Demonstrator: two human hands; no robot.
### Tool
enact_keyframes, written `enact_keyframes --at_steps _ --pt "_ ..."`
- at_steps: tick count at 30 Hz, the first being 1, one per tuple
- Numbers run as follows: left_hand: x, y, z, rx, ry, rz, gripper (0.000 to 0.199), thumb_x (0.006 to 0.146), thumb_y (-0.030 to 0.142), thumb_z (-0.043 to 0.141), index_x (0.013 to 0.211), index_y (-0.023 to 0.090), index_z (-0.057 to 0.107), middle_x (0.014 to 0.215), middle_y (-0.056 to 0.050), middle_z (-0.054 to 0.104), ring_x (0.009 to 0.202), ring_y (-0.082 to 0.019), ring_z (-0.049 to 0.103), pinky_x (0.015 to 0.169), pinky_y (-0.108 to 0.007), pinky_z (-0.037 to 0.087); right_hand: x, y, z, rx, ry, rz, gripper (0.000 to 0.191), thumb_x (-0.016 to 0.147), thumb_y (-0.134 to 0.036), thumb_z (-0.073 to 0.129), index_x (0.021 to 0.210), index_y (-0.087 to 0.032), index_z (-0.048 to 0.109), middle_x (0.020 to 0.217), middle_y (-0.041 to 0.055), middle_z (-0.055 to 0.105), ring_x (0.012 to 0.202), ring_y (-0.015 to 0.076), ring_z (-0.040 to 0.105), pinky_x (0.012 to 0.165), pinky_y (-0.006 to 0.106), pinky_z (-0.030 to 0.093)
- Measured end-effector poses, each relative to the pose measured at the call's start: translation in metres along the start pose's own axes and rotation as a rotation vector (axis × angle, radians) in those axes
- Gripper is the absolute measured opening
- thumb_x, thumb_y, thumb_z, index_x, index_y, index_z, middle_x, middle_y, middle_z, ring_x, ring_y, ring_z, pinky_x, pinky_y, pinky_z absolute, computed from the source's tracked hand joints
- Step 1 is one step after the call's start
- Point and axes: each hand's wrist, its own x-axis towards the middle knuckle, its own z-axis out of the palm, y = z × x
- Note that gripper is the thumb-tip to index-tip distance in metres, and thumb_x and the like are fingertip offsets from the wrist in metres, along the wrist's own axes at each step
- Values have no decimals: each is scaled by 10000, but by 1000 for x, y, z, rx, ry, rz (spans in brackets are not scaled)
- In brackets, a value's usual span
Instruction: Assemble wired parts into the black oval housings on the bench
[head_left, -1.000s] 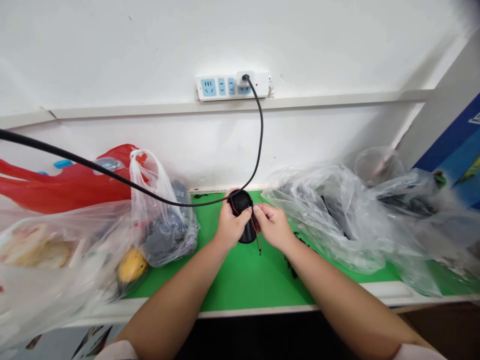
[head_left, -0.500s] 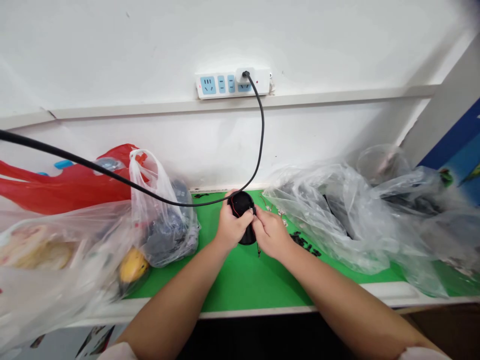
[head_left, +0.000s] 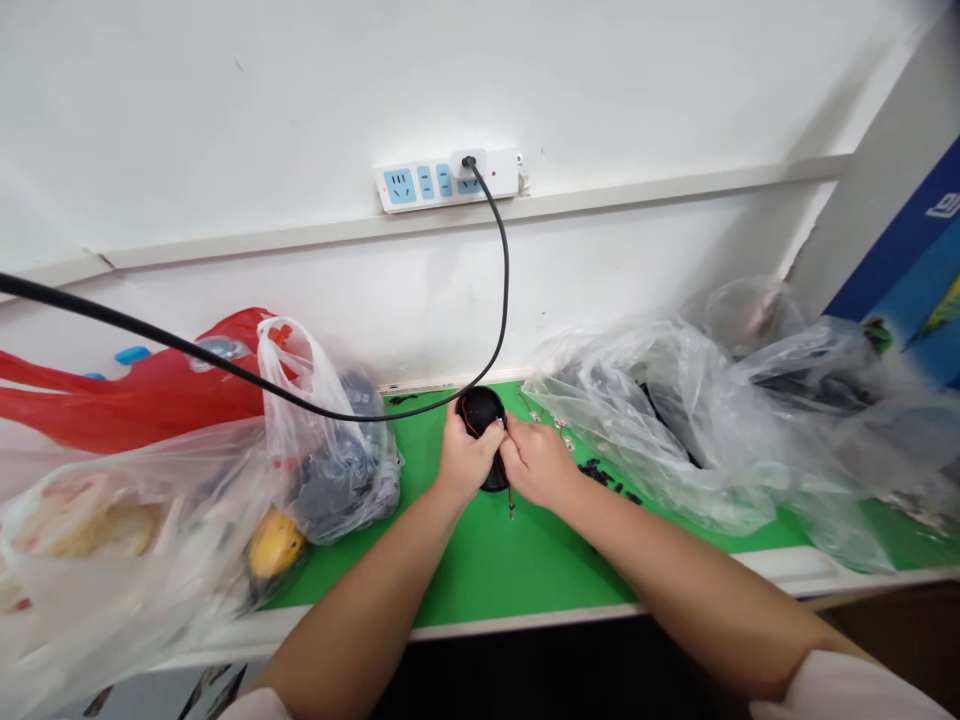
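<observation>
As you bend over the green counter [head_left: 487, 590], your left grip [head_left: 466, 455] is wrapped round the left side of a black cup-shaped part [head_left: 480, 408], thumb laid across its front. You have that part near the middle of the counter, its round opening turned up towards you. Your right grip [head_left: 544, 462] is narrow, fingers drawn in against the part's right edge — its fingertips are hidden, so you cannot tell what they pinch. Your two thumbs nearly meet there. A red wire [head_left: 466, 425] curves along the left inside of the opening, and a thin lead [head_left: 512, 503] hangs below your right fingers.

Just beyond your right wrist you have small black pieces [head_left: 600, 473] scattered on the green, with some little shiny pieces [head_left: 566, 440] near a crumpled clear bag [head_left: 697, 400]. To your left stands a white bag [head_left: 300, 385] of grey items; a yellow object [head_left: 275, 545] lies nearer you, and a red bag [head_left: 180, 395] sits farther left. On the wall facing you, a power strip [head_left: 450, 180] takes a plug whose black cable [head_left: 505, 270] loops down — passing just by the part's far rim in your view — and runs off left.
</observation>
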Motion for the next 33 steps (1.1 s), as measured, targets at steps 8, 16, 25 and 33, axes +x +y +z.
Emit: enact_keyframes --at_steps 8,16,25,33 --pt "-8 16 -1 -336 -361 -547 458 657 282 678 1058 220 463 745 8 588 571 -131 556 528 -266 447 24 24 -14 800 125 333 467 855 -479 451 1172 -173 608 893 49 641 719 118 576 676 249 484" --pt "-17 9 2 -384 -628 -516 763 570 167 758 1253 289 443 991 -28 609 809 -165 599 637 -263 466 23 21 -19 917 -78 220 554 857 -581 436 1232 -192 558 1021 56 657 919 141 610 847 289 499" --pt "-4 -6 -3 54 -717 -179 530 615 288 778 1084 136 585 996 -77 631 949 -250 579 824 -376 451 21 25 -11 638 138 188 445 900 -521 396 1116 -186 595 973 53 648 893 133 609 832 271 482" --pt "-5 -5 -1 350 -471 94 423 708 373 690 1061 173 572 939 -60 649 813 -216 602 685 -308 455 18 25 -15 349 319 -73 351 902 -362 441 1174 -170 554 1153 103 535 1090 158 528 979 337 446"
